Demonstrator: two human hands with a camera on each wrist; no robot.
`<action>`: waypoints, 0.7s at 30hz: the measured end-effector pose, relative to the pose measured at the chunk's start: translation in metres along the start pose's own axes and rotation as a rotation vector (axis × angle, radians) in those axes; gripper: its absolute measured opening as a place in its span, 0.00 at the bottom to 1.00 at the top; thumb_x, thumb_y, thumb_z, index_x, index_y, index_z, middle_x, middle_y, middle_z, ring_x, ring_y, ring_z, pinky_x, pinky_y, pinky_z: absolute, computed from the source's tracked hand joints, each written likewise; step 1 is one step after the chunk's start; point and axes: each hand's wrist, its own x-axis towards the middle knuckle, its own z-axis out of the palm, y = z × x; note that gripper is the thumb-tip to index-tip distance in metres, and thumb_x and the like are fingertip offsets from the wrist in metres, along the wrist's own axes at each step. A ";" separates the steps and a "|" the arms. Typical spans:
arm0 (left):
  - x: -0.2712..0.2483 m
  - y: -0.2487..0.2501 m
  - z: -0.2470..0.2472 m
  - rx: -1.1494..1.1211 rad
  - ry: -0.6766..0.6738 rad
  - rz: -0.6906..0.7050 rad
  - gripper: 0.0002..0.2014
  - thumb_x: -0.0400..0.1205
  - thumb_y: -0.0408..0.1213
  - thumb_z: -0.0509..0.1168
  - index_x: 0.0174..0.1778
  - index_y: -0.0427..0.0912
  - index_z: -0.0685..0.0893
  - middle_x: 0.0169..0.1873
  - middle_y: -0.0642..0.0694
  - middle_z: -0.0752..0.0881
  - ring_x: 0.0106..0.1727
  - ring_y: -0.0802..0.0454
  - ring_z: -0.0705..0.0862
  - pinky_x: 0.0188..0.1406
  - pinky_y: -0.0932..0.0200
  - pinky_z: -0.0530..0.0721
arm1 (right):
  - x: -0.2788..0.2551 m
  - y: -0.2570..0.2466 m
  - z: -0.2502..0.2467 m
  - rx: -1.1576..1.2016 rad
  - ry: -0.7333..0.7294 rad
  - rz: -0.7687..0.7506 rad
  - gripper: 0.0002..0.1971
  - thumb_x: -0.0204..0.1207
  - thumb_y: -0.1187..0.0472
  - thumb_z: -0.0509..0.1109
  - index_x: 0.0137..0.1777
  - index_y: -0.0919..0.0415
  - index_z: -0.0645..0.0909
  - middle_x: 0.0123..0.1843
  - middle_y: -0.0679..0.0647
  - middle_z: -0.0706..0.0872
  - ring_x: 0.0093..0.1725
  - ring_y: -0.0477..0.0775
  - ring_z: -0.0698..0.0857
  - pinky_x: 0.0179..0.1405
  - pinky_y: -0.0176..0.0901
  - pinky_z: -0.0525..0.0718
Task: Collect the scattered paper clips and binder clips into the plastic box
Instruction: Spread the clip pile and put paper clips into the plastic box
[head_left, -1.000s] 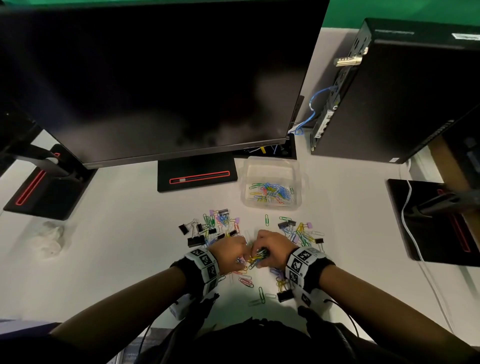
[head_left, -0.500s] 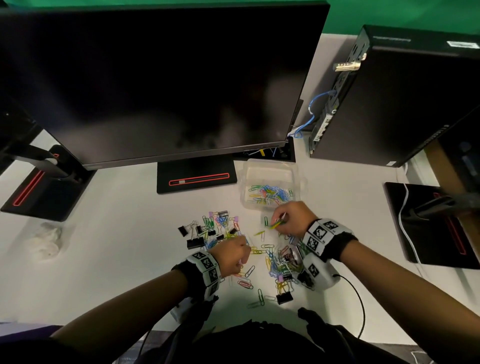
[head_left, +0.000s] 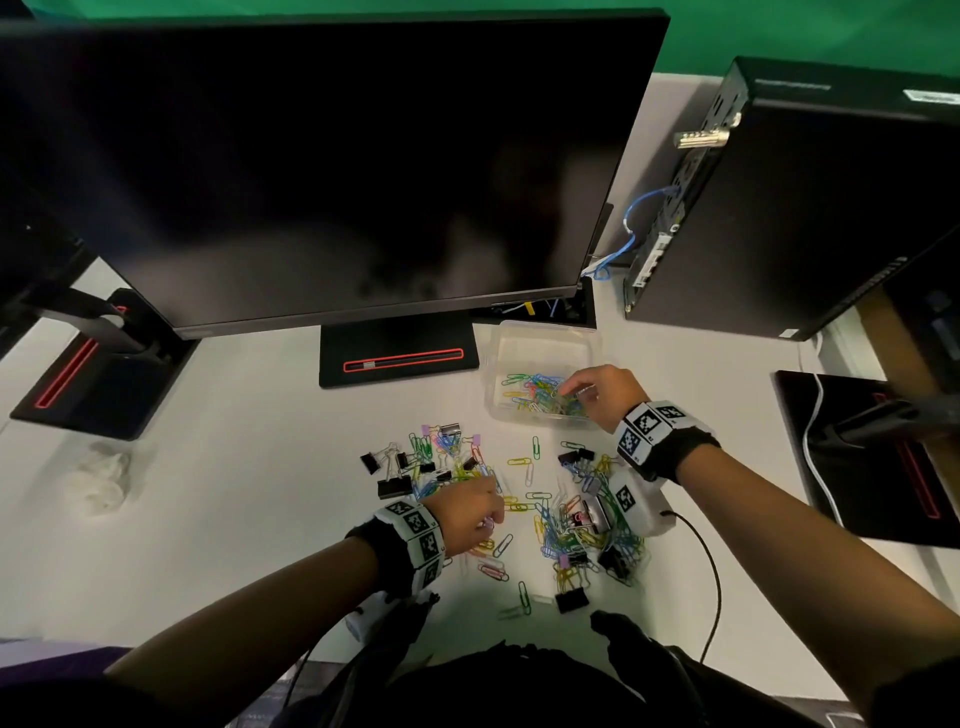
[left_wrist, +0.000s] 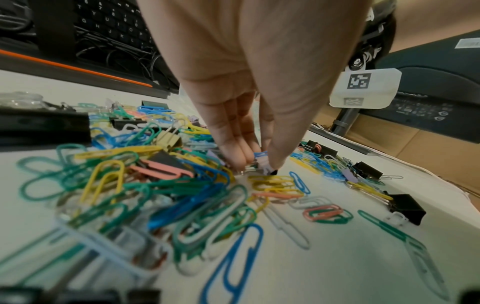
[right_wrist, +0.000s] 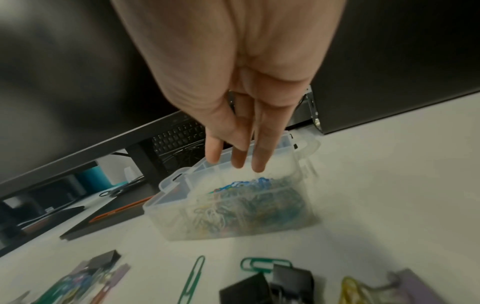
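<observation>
The clear plastic box (head_left: 545, 332) stands behind the mess and holds several coloured paper clips (head_left: 540, 397). My right hand (head_left: 576, 387) hovers over it with straight fingers (right_wrist: 259, 160) and holds nothing above the box wall (right_wrist: 233, 216). Scattered paper clips and black binder clips lie in a left pile (head_left: 441, 457) and a right pile (head_left: 576, 525). My left hand (head_left: 491, 514) is down on the table between the piles. Its fingers and thumb (left_wrist: 255, 164) pinch a small bunch of paper clips (left_wrist: 261, 156) against the table.
A large dark monitor (head_left: 332, 156) and its stand base (head_left: 397, 358) stand behind the clips. A computer tower (head_left: 810, 208) stands at the back right and a black pad with a white cable (head_left: 857, 457) to the right. Crumpled tissue (head_left: 104, 478) lies on the left.
My right hand left the piles, carried clips forward to the box and opened over it. My left hand stayed low by the piles, pinching clips.
</observation>
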 end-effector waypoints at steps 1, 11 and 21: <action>0.001 -0.001 -0.001 0.014 -0.020 -0.001 0.12 0.82 0.34 0.60 0.60 0.38 0.81 0.60 0.41 0.77 0.60 0.44 0.79 0.61 0.52 0.77 | -0.003 0.001 0.002 0.010 0.008 -0.014 0.20 0.74 0.78 0.56 0.49 0.60 0.88 0.58 0.58 0.88 0.54 0.59 0.85 0.54 0.36 0.78; 0.004 0.003 -0.003 0.053 -0.062 -0.003 0.13 0.81 0.36 0.63 0.61 0.40 0.81 0.59 0.40 0.79 0.59 0.43 0.80 0.57 0.53 0.76 | -0.060 0.006 0.048 -0.336 -0.450 -0.224 0.33 0.60 0.56 0.79 0.66 0.49 0.74 0.63 0.53 0.75 0.63 0.55 0.74 0.66 0.52 0.75; -0.002 0.002 -0.007 -0.113 0.054 -0.018 0.08 0.80 0.37 0.65 0.50 0.36 0.83 0.50 0.40 0.85 0.51 0.45 0.82 0.44 0.63 0.71 | -0.074 0.014 0.074 -0.419 -0.500 -0.380 0.36 0.61 0.49 0.79 0.69 0.50 0.70 0.65 0.57 0.69 0.63 0.58 0.71 0.61 0.48 0.75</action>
